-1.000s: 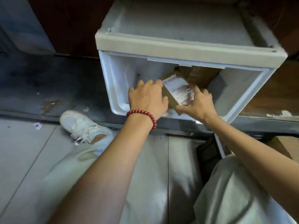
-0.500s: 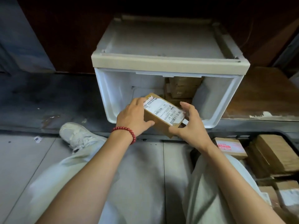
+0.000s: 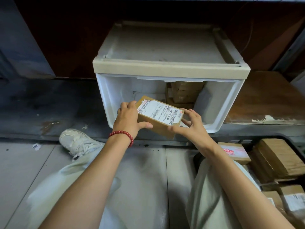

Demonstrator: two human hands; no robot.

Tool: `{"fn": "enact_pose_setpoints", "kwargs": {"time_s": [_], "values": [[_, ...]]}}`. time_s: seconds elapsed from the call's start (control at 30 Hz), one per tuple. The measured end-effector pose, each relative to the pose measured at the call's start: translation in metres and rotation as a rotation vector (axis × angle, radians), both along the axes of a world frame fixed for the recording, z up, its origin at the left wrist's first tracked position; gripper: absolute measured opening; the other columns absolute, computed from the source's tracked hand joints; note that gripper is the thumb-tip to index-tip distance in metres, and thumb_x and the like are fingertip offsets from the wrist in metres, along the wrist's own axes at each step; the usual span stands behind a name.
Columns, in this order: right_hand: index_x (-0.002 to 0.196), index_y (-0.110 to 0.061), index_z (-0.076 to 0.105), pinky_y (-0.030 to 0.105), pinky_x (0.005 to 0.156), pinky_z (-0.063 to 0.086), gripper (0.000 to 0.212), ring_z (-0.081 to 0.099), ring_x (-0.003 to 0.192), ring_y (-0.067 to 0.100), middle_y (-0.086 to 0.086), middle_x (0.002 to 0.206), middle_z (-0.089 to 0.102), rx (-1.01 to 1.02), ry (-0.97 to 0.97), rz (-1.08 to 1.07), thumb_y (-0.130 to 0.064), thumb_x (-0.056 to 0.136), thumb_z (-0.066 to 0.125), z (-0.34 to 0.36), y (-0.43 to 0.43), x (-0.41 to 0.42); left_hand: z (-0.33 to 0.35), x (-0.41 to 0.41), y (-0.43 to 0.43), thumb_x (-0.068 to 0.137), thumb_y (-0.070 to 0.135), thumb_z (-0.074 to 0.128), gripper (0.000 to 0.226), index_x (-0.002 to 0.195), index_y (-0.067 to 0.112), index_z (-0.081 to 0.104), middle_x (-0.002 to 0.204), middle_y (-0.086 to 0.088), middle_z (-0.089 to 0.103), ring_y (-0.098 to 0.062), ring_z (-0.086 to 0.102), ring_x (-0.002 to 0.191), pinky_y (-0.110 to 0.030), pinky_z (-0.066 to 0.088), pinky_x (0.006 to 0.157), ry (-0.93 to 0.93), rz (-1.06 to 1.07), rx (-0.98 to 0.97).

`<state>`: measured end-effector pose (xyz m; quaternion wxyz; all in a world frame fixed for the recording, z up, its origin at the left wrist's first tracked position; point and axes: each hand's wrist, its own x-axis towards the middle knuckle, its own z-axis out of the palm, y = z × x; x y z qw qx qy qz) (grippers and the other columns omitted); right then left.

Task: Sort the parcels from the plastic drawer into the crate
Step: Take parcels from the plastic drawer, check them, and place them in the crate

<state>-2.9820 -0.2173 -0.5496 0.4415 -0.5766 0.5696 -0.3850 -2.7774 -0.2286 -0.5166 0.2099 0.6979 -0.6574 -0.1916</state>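
While tight in left hand (image 3: 127,119) and right hand (image 3: 193,126) grip, parcel (image 3: 159,125) label (image 3: 160,112) "850-H06 A7".

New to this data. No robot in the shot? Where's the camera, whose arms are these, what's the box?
There is no robot here: a person does the job with bare hands. The single wide-angle camera is worn on the head and looks forward and down, so both arms enter from the bottom of the picture. The left hand, the one with the red bead bracelet, and the right hand hold one brown parcel between them by its two ends, with its white shipping label facing up. The parcel is just in front of an open white plastic drawer. Other parcels are stacked at the back of it. At the lower right is a dark crate holding several boxes. Pale trousers and a white shoe show over the floor.
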Motion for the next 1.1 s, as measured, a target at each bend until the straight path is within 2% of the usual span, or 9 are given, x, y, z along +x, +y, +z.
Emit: {"fn": "enact_pose_setpoints", "kwargs": {"time_s": [0.07, 0.13, 0.37, 0.47, 0.57, 0.67, 0.87, 1.0, 1.1], "values": [[0.135, -0.046, 0.041, 0.035, 0.103, 0.045, 0.092, 0.048, 0.126, 0.014, -0.009, 0.146, 0.029, 0.042, -0.107, 0.012, -0.037, 0.053, 0.082, 0.0003, -0.0001, -0.0021, -0.0004, 0.0009, 0.0005, 0.064, 0.037, 0.085, 0.090, 0.137, 0.016, 0.037, 0.132, -0.008, 0.041, -0.025, 0.044, 0.122, -0.038, 0.041, 0.099, 0.033, 0.013, -0.028], [0.135, -0.056, 0.037, 0.034, 0.091, 0.053, 0.091, 0.050, 0.125, 0.010, -0.013, 0.139, 0.042, 0.069, -0.204, 0.049, -0.030, 0.061, 0.083, 0.0014, 0.0010, -0.0031, 0.0008, 0.0009, 0.0004, 0.064, 0.036, 0.086, 0.088, 0.134, 0.017, 0.037, 0.129, -0.006, 0.044, -0.023, 0.049, 0.118, -0.036, 0.043, 0.096, 0.068, 0.026, -0.060], [0.137, -0.031, 0.029, 0.029, 0.075, 0.057, 0.083, 0.050, 0.122, 0.006, -0.014, 0.138, 0.044, 0.017, -0.294, -0.070, -0.011, 0.075, 0.080, 0.0012, 0.0001, 0.0032, 0.0037, -0.0042, -0.0010, 0.065, 0.040, 0.084, 0.084, 0.131, 0.016, 0.036, 0.130, -0.002, 0.047, -0.020, 0.053, 0.114, -0.034, 0.046, 0.088, 0.072, 0.010, -0.105], [0.130, -0.028, 0.033, 0.029, 0.078, 0.056, 0.081, 0.054, 0.118, 0.006, -0.013, 0.135, 0.045, 0.009, -0.285, -0.067, -0.014, 0.068, 0.082, 0.0014, -0.0007, 0.0034, 0.0016, -0.0061, -0.0004, 0.067, 0.040, 0.084, 0.081, 0.128, 0.015, 0.037, 0.127, 0.000, 0.050, -0.018, 0.053, 0.112, -0.032, 0.047, 0.085, 0.083, 0.016, -0.086], [0.130, -0.022, 0.033, 0.024, 0.084, 0.053, 0.077, 0.061, 0.101, 0.005, -0.014, 0.130, 0.049, -0.023, -0.273, -0.052, 0.002, 0.072, 0.078, 0.0025, -0.0004, 0.0023, -0.0009, -0.0053, -0.0013, 0.068, 0.033, 0.085, 0.075, 0.124, 0.015, 0.039, 0.121, 0.000, 0.057, -0.018, 0.057, 0.106, -0.032, 0.050, 0.080, 0.087, 0.033, -0.056], [0.128, -0.018, 0.037, 0.031, 0.097, 0.050, 0.075, 0.058, 0.107, 0.006, -0.012, 0.138, 0.047, -0.043, -0.255, -0.032, 0.007, 0.071, 0.078, 0.0032, -0.0018, 0.0012, -0.0019, -0.0037, -0.0035, 0.065, 0.024, 0.087, 0.079, 0.125, 0.013, 0.038, 0.121, -0.003, 0.059, -0.022, 0.058, 0.106, -0.033, 0.049, 0.080, 0.069, 0.061, -0.036], [0.105, -0.019, 0.053, 0.045, 0.098, 0.050, 0.057, 0.061, 0.116, 0.014, -0.006, 0.139, 0.049, -0.051, -0.300, 0.044, 0.010, 0.065, 0.081, 0.0014, -0.0041, 0.0009, 0.0005, -0.0028, -0.0044, 0.060, 0.016, 0.089, 0.097, 0.135, 0.008, 0.029, 0.130, -0.010, 0.048, -0.027, 0.053, 0.114, -0.034, 0.045, 0.086, 0.033, 0.104, -0.040], [0.082, -0.019, 0.055, 0.044, 0.105, 0.044, 0.042, 0.056, 0.119, 0.010, -0.004, 0.137, 0.050, -0.078, -0.250, 0.004, 0.012, 0.066, 0.078, 0.0030, -0.0032, 0.0024, 0.0042, -0.0061, -0.0028, 0.061, 0.017, 0.089, 0.092, 0.131, 0.007, 0.032, 0.129, -0.012, 0.043, -0.028, 0.053, 0.113, -0.033, 0.044, 0.087, 0.023, 0.107, -0.061], [0.083, -0.017, 0.049, 0.044, 0.103, 0.045, 0.042, 0.058, 0.118, 0.013, -0.001, 0.133, 0.057, -0.048, -0.279, -0.015, 0.015, 0.069, 0.073, 0.0009, -0.0039, 0.0033, 0.0045, -0.0073, -0.0025, 0.061, 0.015, 0.089, 0.090, 0.131, 0.007, 0.032, 0.130, -0.010, 0.042, -0.027, 0.053, 0.113, -0.030, 0.043, 0.086, 0.042, 0.088, -0.079]]}}
